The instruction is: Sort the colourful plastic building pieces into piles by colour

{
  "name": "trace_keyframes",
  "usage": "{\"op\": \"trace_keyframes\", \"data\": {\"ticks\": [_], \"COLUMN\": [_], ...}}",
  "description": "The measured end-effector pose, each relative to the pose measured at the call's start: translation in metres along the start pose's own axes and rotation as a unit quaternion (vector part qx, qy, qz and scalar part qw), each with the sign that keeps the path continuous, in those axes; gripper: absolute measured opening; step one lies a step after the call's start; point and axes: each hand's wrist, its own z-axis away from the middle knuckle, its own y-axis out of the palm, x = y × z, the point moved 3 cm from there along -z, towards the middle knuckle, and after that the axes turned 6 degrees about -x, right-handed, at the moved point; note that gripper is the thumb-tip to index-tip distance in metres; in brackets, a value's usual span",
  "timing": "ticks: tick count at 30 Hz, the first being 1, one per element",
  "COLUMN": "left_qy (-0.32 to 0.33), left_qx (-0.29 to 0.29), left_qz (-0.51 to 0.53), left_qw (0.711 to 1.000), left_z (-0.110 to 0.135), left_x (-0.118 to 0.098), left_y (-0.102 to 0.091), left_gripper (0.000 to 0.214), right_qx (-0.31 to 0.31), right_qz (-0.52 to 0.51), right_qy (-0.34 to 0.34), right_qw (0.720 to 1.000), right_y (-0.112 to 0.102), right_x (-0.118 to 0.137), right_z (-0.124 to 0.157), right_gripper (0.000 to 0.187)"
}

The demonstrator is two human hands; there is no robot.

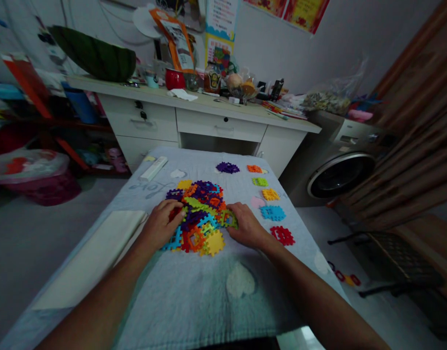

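Note:
A heap of coloured plastic puzzle tiles (199,209) lies in the middle of a table under a pale blue cloth (194,296). My left hand (161,223) rests on the heap's left edge, fingers curled onto the tiles. My right hand (247,223) rests on the heap's right edge, fingertips pinching a green tile (228,218). Sorted small stacks lie to the right: purple (227,167), orange (254,168), green (259,182), yellow (270,194), blue (273,213) and red (282,235).
A white folded sheet (95,253) lies on the table's left side, a white box (153,168) at the far left corner. Beyond stand a cluttered white desk (208,121) and a washing machine (340,170). Loose pieces (345,278) lie on the floor at right.

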Motion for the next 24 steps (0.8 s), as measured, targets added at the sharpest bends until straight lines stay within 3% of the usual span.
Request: {"op": "trace_keyframes", "data": {"ticks": [4,9,14,18,24], "left_qy": [0.010,0.028,0.027,0.026,0.031], "left_qx": [-0.008,-0.036,-0.030,-0.033,-0.029], "left_qz": [-0.016,-0.071,-0.068,-0.067,-0.073], "left_qw": [1.000,0.996,0.997,0.997,0.996], "left_z": [0.001,0.001,0.000,-0.001,-0.001], "left_x": [0.000,-0.002,-0.002,-0.002,-0.001], "left_y": [-0.001,-0.004,-0.005,-0.005,-0.005], "left_gripper": [0.038,0.036,0.036,0.036,0.035], "right_qx": [-0.005,-0.014,-0.010,0.033,0.026], "right_qz": [0.031,0.095,0.146,0.171,0.178], "right_qy": [0.008,0.046,0.154,0.199,0.210], "right_qw": [0.999,0.994,0.977,0.964,0.961], "right_y": [-0.015,-0.040,-0.058,-0.056,-0.044], "right_x": [-0.023,-0.079,-0.142,-0.169,-0.181], "right_z": [-0.008,-0.038,-0.077,-0.099,-0.111], "right_gripper": [0.064,0.058,0.052,0.052,0.053]}}
